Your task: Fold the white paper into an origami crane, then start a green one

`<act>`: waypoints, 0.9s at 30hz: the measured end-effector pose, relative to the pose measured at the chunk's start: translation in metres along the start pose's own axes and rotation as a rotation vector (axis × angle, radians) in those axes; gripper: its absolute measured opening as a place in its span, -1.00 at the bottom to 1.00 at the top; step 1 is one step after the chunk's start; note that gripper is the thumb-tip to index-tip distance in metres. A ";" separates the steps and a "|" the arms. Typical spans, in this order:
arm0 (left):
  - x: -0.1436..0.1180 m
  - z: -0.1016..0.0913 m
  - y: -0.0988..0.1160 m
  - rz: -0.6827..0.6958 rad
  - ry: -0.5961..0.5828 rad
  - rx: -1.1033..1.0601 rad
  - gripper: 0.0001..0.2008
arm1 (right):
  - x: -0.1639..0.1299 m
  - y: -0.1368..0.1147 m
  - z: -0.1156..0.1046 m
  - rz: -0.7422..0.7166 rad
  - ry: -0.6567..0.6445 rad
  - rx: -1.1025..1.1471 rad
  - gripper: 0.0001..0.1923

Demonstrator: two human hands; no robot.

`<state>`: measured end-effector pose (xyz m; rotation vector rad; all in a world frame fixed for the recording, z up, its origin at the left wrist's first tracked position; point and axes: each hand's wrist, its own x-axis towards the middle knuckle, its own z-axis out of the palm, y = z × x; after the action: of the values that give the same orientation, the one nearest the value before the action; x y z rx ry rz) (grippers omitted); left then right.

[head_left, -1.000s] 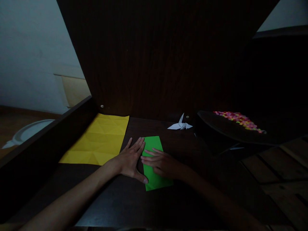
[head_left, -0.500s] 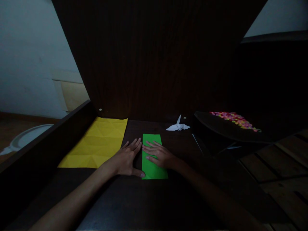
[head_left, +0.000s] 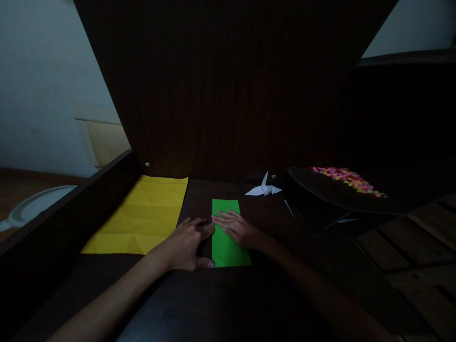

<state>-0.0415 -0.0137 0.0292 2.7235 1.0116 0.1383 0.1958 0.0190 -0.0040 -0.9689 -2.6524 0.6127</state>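
At far left, beyond the dark rail of the desk, a pale round plate lies on the floor. Inside the rail a creased yellow sheet lies flat on the desk, well apart from the green strip. The left hand rests palm down just beside the strip's left edge, fingers loosely curled toward it and thumb tip touching its near left corner; it grips nothing. The green strip, a long narrow folded paper, lies flat in the middle of the desk, running away from the person. The right hand lies flat and open across the strip's middle, fingertips reaching its left edge near the left hand's fingers, pressing down rather than grasping. Behind and to the right, near the back panel, sits a white paper crane. Further right a dark tray carries a heap of small bright bits; what they are is too dim to tell
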 end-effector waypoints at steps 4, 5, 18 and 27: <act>0.001 0.000 0.003 0.021 0.030 0.013 -0.16 | -0.001 -0.001 -0.001 -0.024 -0.005 -0.085 -0.52; 0.001 -0.001 0.004 0.030 0.039 0.015 -0.20 | 0.000 -0.001 -0.001 -0.029 0.001 -0.109 -0.52; 0.006 -0.005 0.002 0.113 0.053 0.096 -0.48 | 0.033 0.015 -0.007 0.048 0.072 -0.333 -0.53; -0.004 -0.005 0.019 0.157 -0.012 0.146 -0.63 | 0.039 0.024 0.000 0.044 0.105 -0.306 -0.50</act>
<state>-0.0332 -0.0289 0.0388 2.9316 0.8350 0.0774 0.1803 0.0613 -0.0115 -1.1074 -2.6844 0.1588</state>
